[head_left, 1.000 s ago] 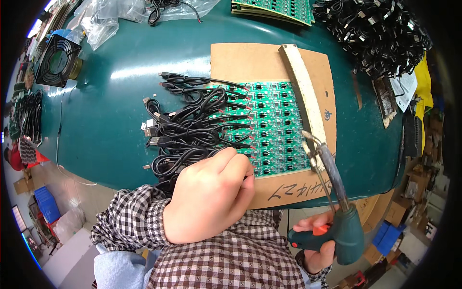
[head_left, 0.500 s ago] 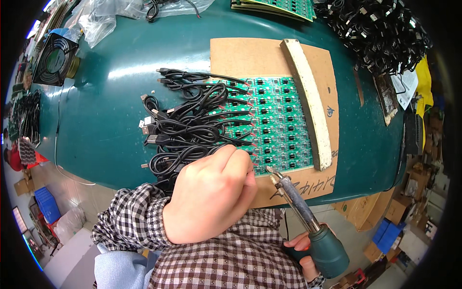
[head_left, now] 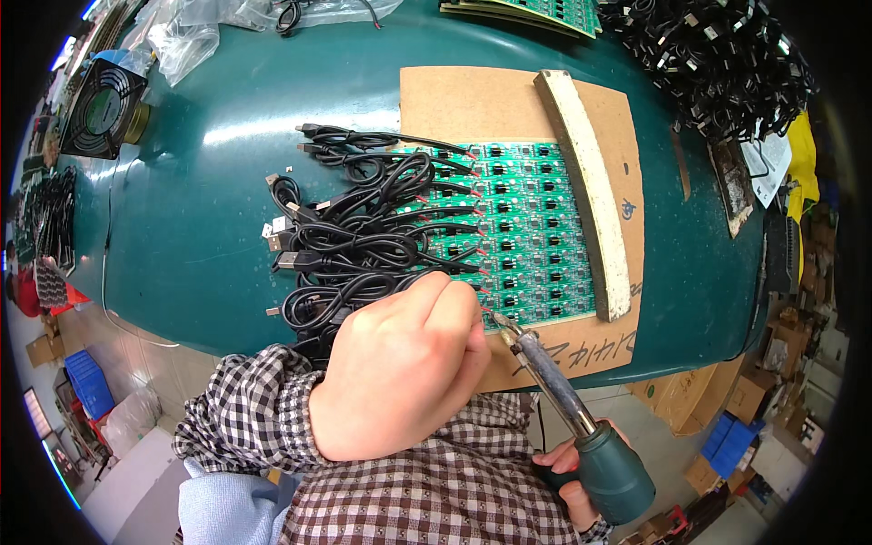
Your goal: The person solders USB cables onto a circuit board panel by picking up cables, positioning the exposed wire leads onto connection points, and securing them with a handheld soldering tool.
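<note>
My left hand [head_left: 400,363] is closed over the near left corner of a green circuit board panel [head_left: 531,238], its fingertips pinched and mostly hidden. A red wire end of a black cable shows just past them. My right hand [head_left: 565,472] grips the green handle of a soldering iron [head_left: 556,381]. The iron's tip rests at the panel's near edge, close to that wire; whether they touch I cannot tell. Several black USB cables [head_left: 363,243] lie coiled along the panel's left side, red wire ends at the boards. A pale, worn bar [head_left: 592,195] lies across the panel's right side.
Cardboard [head_left: 481,104] with handwriting lies under the panel on the green table [head_left: 209,227]. A black fan [head_left: 103,109] stands at far left, by clear plastic bags [head_left: 186,45]. At the far right are a heap of black cables [head_left: 708,64] and stacked green boards [head_left: 536,16].
The soldering iron's tip has moved left, nearer to my left fingertips and the red wire. The panel, cardboard and bar have shifted slightly right. My left hand stays almost in place.
</note>
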A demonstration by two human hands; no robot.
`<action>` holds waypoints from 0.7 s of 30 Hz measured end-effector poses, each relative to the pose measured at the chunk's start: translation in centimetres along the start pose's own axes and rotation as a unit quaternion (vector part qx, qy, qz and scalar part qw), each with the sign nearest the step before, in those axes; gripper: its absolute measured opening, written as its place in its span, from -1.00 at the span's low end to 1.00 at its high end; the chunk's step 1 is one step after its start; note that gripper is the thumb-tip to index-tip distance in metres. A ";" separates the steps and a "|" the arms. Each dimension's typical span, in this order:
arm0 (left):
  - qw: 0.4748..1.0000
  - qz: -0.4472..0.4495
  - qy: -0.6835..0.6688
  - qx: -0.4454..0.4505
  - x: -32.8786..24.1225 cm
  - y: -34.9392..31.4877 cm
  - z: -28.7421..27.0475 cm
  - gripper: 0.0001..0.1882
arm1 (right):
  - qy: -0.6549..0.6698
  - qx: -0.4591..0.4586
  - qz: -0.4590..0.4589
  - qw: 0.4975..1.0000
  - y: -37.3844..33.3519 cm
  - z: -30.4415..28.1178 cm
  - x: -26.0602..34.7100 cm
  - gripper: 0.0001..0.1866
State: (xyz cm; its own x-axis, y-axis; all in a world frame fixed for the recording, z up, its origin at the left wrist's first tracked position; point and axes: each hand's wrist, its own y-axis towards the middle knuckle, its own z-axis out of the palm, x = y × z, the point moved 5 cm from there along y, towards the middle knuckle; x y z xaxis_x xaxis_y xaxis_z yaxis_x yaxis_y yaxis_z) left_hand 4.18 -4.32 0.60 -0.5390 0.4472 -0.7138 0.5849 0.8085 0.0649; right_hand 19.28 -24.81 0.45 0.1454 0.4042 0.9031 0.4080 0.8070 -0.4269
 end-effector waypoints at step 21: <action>1.000 0.000 0.003 0.004 -0.1 0.0 0.0 -0.86 | -0.001 0.014 0.046 0.999 -0.9 -0.3 -1.2 -0.40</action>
State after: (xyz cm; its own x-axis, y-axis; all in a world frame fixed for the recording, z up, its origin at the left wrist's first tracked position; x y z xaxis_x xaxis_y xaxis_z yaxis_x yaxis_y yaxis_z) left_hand 4.21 -4.34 0.70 -0.5432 0.4494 -0.7092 0.5894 0.8056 0.0591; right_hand 19.04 -26.16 -0.19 0.1801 0.4786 0.8594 0.3679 0.7775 -0.5101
